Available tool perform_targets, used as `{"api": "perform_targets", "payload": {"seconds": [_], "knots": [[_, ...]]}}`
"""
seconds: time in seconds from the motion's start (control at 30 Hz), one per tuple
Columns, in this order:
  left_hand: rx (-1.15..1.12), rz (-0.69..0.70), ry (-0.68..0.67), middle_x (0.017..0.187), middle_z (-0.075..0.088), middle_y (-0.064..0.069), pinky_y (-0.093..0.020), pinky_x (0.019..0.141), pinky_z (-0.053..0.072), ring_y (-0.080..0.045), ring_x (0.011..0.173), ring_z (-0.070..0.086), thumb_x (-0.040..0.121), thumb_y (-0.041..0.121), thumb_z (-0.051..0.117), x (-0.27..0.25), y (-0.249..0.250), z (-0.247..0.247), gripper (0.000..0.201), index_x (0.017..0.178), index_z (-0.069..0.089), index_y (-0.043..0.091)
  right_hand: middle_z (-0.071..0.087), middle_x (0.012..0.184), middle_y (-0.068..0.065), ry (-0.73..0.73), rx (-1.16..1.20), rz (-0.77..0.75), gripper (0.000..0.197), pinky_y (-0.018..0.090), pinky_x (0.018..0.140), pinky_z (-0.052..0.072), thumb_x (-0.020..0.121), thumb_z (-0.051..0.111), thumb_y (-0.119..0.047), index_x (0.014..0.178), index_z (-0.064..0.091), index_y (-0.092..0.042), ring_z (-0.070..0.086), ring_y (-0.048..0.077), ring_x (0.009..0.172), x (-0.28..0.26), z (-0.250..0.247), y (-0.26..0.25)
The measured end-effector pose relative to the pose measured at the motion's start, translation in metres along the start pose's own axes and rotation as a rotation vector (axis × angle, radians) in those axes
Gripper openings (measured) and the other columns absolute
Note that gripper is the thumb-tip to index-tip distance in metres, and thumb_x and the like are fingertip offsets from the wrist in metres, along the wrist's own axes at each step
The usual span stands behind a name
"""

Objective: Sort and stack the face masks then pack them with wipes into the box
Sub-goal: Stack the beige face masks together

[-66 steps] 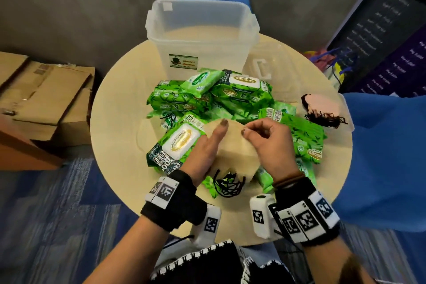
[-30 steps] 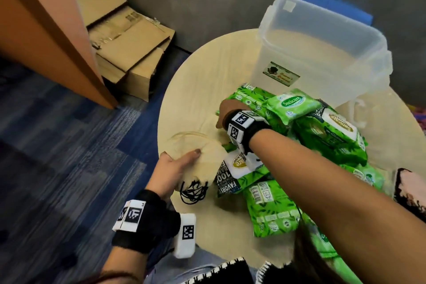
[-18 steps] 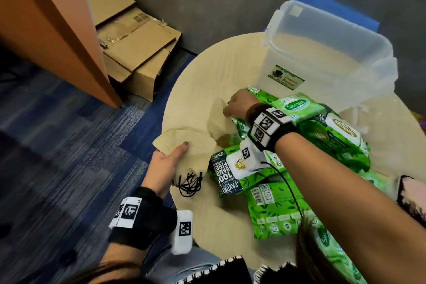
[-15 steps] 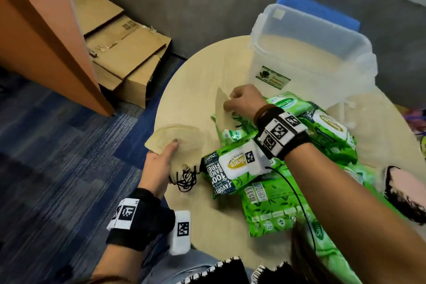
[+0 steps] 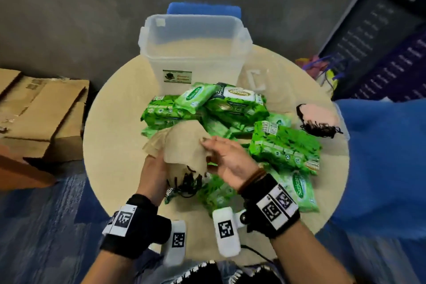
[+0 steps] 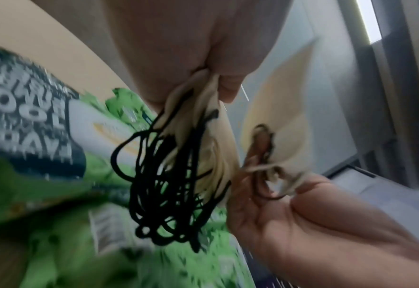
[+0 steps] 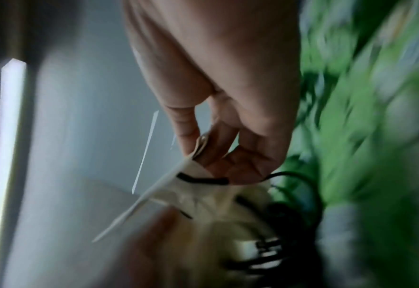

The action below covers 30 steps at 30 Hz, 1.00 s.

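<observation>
Your left hand [image 5: 154, 169] grips the stack of beige masks [image 5: 184, 147] above the wipes packs [image 5: 232, 108] on the worktop [image 5: 110, 122], while your right hand [image 5: 227, 159] pinches one beige mask against that stack.

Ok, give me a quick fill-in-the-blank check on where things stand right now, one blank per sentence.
1. The left hand holds a stack of beige masks whose ear loops are ____ in colour.
2. The right hand pinches one ____ mask against that stack.
3. The clear box at the far side of the table has ____ packed in it yet.
4. The pink masks lie near the table's ____ edge.

Missing words: black; beige; nothing; right
</observation>
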<state>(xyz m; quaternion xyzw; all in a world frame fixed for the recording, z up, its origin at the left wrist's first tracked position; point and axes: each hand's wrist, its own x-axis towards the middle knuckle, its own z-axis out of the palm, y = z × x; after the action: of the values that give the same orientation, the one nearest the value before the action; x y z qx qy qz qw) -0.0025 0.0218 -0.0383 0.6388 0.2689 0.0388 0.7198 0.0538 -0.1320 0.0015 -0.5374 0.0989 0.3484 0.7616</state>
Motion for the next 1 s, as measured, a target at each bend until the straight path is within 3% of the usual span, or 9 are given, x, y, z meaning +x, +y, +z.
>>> {"api": "perform_targets", "payload": {"seconds": [0.13, 0.23, 0.33, 0.47, 0.6, 0.73, 0.83, 0.93, 1.0], "knots": [[0.017, -0.114, -0.087, 0.132, 0.055, -0.022, -0.037, 0.088, 0.051, -0.03, 0.11, 0.058, 0.082, 0.043, 0.06, -0.015, -0.012, 0.031, 0.061, 0.133, 0.05, 0.01, 0.065, 0.069, -0.003, 0.268, -0.293, -0.123, 0.019, 0.025, 0.058, 0.047, 0.087, 0.065, -0.013, 0.069, 0.06, -0.016, 0.056, 0.009, 0.059, -0.016, -0.03, 0.024], [-0.118, -0.227, -0.182, 0.116, 0.069, -0.015, -0.035, 0.078, 0.053, -0.027, 0.103, 0.067, 0.094, 0.059, 0.038, -0.026, -0.01, 0.05, 0.057, 0.122, 0.061, 0.015, 0.061, 0.066, 0.003, 0.406, -0.342, -0.134, 0.02, 0.028, 0.059, 0.042, 0.085, 0.068, -0.019, 0.067, 0.061, -0.013, 0.053, 0.016, 0.06, -0.023, -0.049, 0.037], [-0.143, -0.194, -0.372, 0.109, 0.073, -0.011, -0.038, 0.086, 0.054, -0.026, 0.102, 0.069, 0.086, 0.065, 0.036, -0.033, -0.005, 0.067, 0.065, 0.116, 0.066, 0.016, 0.057, 0.07, 0.012, 0.507, -0.279, -0.122, 0.024, 0.028, 0.06, 0.042, 0.086, 0.067, -0.019, 0.064, 0.058, -0.012, 0.051, 0.018, 0.061, -0.03, -0.063, 0.04], [0.051, 0.018, -0.467, 0.111, 0.073, -0.005, -0.043, 0.096, 0.05, -0.024, 0.106, 0.067, 0.086, 0.045, 0.065, -0.036, -0.012, 0.092, 0.039, 0.111, 0.069, 0.016, 0.062, 0.075, 0.011, 0.577, -0.237, -0.116, 0.024, 0.016, 0.05, 0.045, 0.09, 0.062, -0.021, 0.082, 0.065, 0.001, 0.055, 0.014, 0.058, -0.039, -0.077, 0.037], [0.073, 0.01, -0.39, 0.097, 0.075, -0.006, -0.034, 0.077, 0.056, -0.024, 0.091, 0.069, 0.093, 0.015, 0.061, -0.031, -0.018, 0.107, 0.012, 0.099, 0.072, 0.014, 0.063, 0.074, 0.011, 0.479, -0.218, -0.083, 0.025, 0.021, 0.055, 0.044, 0.089, 0.063, -0.023, 0.085, 0.068, 0.0, 0.056, 0.018, 0.061, -0.047, -0.08, 0.033], [0.015, 0.001, -0.375, 0.108, 0.072, -0.009, -0.035, 0.081, 0.057, -0.025, 0.095, 0.068, 0.095, 0.015, 0.058, -0.019, -0.01, 0.109, 0.019, 0.111, 0.067, 0.01, 0.056, 0.077, 0.01, 0.461, -0.393, -0.076, 0.037, 0.027, 0.066, 0.037, 0.083, 0.069, -0.03, 0.087, 0.067, 0.006, 0.047, 0.019, 0.07, -0.052, -0.09, 0.02], [-0.036, 0.011, -0.352, 0.112, 0.071, -0.011, -0.04, 0.081, 0.058, -0.028, 0.098, 0.068, 0.095, 0.018, 0.059, -0.008, 0.004, 0.106, 0.022, 0.114, 0.065, 0.011, 0.057, 0.084, 0.027, 0.541, -0.529, -0.203, 0.038, 0.038, 0.075, 0.05, 0.085, 0.067, -0.033, 0.087, 0.063, 0.005, 0.054, 0.027, 0.076, -0.053, -0.097, -0.006], [-0.051, 0.055, -0.393, 0.11, 0.073, -0.008, -0.053, 0.092, 0.052, -0.03, 0.103, 0.067, 0.091, 0.028, 0.065, 0.005, 0.02, 0.105, 0.024, 0.11, 0.068, 0.013, 0.064, 0.108, 0.012, 0.504, -0.508, -0.382, 0.012, 0.044, 0.088, 0.054, 0.088, 0.064, -0.023, 0.098, 0.059, -0.018, 0.063, 0.027, 0.102, -0.051, -0.093, -0.039], [-0.063, 0.08, -0.427, 0.108, 0.073, -0.004, -0.048, 0.093, 0.053, -0.024, 0.103, 0.068, 0.091, 0.027, 0.064, 0.008, 0.029, 0.111, 0.019, 0.105, 0.069, 0.017, 0.061, 0.124, 0.009, 0.387, -0.501, -0.462, 0.033, 0.04, 0.093, 0.052, 0.089, 0.062, -0.013, 0.119, 0.055, -0.025, 0.059, 0.023, 0.112, -0.044, -0.088, -0.052]]}}
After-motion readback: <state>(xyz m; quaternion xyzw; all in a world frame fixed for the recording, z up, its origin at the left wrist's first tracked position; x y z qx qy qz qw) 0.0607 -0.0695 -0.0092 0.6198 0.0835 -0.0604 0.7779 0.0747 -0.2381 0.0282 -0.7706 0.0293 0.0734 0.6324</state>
